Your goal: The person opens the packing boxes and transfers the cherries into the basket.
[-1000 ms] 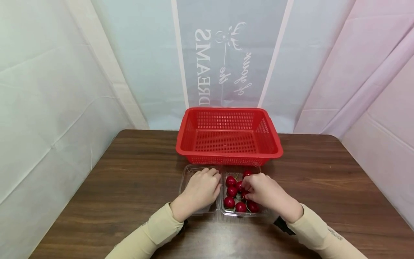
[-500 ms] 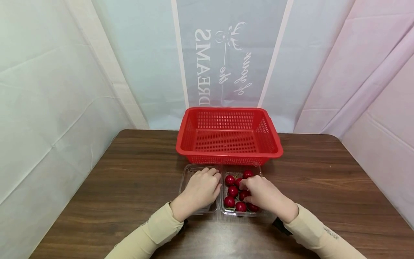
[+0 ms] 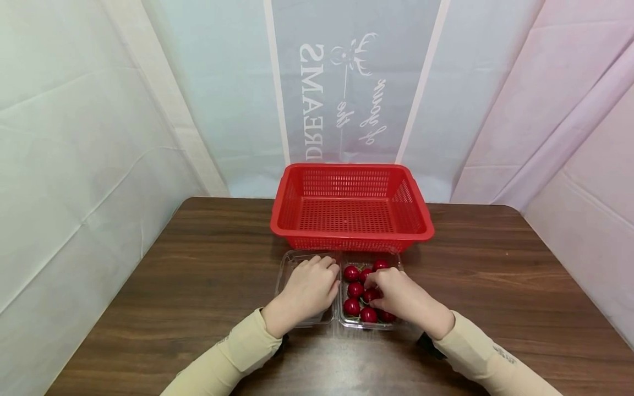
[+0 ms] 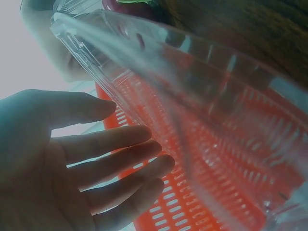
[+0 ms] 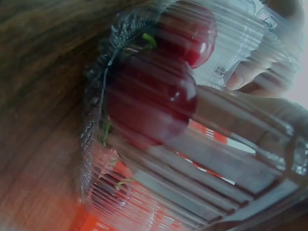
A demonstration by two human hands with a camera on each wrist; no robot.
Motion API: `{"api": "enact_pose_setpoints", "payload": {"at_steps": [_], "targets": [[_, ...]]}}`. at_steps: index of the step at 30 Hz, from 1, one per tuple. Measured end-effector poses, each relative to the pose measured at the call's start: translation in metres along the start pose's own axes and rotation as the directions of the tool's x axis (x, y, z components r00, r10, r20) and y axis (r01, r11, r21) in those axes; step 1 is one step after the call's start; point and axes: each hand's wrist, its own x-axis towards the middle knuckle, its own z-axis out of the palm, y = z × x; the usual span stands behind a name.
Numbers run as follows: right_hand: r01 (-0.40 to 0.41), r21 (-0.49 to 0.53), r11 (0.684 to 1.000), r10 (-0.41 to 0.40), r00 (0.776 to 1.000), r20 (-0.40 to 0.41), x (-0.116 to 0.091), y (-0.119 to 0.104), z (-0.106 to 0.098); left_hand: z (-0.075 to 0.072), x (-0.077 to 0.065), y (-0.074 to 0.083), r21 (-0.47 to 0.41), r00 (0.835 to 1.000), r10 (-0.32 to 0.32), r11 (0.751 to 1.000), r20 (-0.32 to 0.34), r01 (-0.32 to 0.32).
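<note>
In the head view a clear plastic clamshell box point(image 3: 364, 325) holds several red cherries point(image 3: 351, 307) with green stems. My left hand point(image 3: 308, 286) rests over its opened lid point(image 3: 283, 283); the left wrist view shows that hand's fingers point(image 4: 110, 147) extended along the clear plastic. My right hand point(image 3: 405, 296) reaches into the fruit half, its thumb and index finger bent around one cherry point(image 3: 370, 296). Through the clear wall in the right wrist view, large cherries point(image 5: 151, 98) stand in front of the right fingers point(image 5: 216, 168), whose tips are partly hidden.
Directly behind the clamshell stands a red perforated basket point(image 3: 351, 237) with nothing in it. Everything sits on a dark wooden table point(image 3: 213, 264). Pale curtains point(image 3: 238, 99) hang around its back and sides.
My right hand has shifted slightly left among the cherries, and a few of them have moved a little. The left hand has stayed on the lid.
</note>
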Motion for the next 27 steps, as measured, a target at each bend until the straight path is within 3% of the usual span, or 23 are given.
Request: {"api": "enact_pose_setpoints", "payload": {"at_steps": [11,21,27], "targets": [[0.016,0.025,1.0,-0.015,1.0,-0.011,0.002,0.001,-0.002,-0.001,-0.001,0.001,-0.001,1.0,-0.002,1.0,-0.01,0.002],[-0.094,0.081,0.992,0.092,0.995,0.024,0.001,-0.004,-0.015,0.0,-0.001,0.001,0.013,1.0,0.002,1.0,-0.018,-0.002],[-0.102,0.136,0.985,0.104,0.995,-0.008,-0.001,-0.007,-0.028,0.002,-0.002,0.001,0.009,1.0,0.001,1.0,-0.017,0.0]]}}
